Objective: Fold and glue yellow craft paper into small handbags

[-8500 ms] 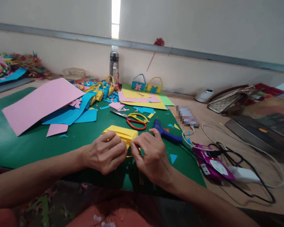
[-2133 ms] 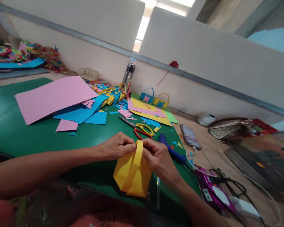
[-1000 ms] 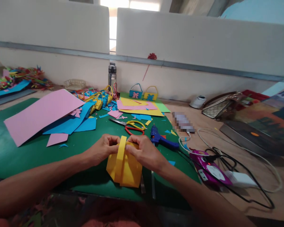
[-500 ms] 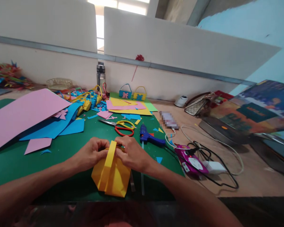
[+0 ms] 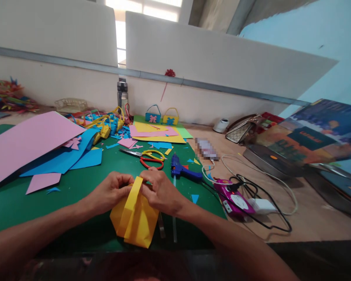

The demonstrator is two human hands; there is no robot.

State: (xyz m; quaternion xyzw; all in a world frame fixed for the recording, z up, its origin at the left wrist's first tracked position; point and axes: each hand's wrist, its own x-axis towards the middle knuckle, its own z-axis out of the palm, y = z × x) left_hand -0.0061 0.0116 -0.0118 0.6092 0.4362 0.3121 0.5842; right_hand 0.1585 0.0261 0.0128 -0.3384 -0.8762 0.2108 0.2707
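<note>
— What are you holding there?

— I'm gripping a yellow paper bag [image 5: 136, 218], folded from smooth, matte card with crisp creases. My left hand [image 5: 111, 193] is pinching its top edge on one side, and my right hand [image 5: 160, 191] is pinching the other side, both closed on the paper. A flat yellow strip [image 5: 131, 199] is running over the top between my fingers and down the front face.

— Which way is it pointing?

— It's hanging toward me over the near edge of the green mat [image 5: 76, 187], open top away from me, pointed bottom corner nearest me. Its long axis is running from my fingers down toward my lap, tilting slightly left.

— And around it?

— Just beyond my knuckles the scissors [image 5: 148, 156] with yellow and red loop handles are lying flat, and the blue glue gun [image 5: 183, 171] is lying beside them, to the right. A big pink sheet [image 5: 26, 140] is overlapping blue sheets [image 5: 64, 160] on the left. Two little finished bags [image 5: 160, 116], one blue and one yellow, are standing against the wall. Cables [image 5: 266, 191] are curling on the bare table to the right.
</note>
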